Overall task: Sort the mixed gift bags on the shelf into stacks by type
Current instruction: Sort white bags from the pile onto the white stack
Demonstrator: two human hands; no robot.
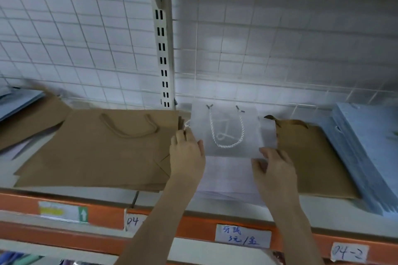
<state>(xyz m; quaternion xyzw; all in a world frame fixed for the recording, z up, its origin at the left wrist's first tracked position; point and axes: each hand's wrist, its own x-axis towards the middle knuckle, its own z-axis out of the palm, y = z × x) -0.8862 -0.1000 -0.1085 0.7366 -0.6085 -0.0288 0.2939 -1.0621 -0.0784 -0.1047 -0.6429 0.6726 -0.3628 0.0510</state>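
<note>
- Right now, your left hand [187,153] sits at the left edge of the frosted white bag [226,133], thumb lying along that edge and fingers curled at its side; it looks to be holding the edge, though the finger ends are hard to make out.
- Your right hand [274,164] is at the bag's lower right corner, thumb on top of the corner and fingers bent beside it, pinching that corner.
- That frosted bag lies flat on the shelf [336,211], its twisted white cord handle [228,133] looped on its face, on top of a stack of similar pale bags [226,180].
- To your left a stack of brown paper bags [97,148] lies flat, with a brown rope handle showing on the top one; its right edge is just beside the frosted bag.
- To your right another brown bag [310,157] lies partly under the frosted one's right side, and beyond it is a pile of light blue bags [366,148].
- More blue bags [19,99] rest at the far left.
- Handwritten labels [242,236] are stuck on the orange shelf front [193,227].
</note>
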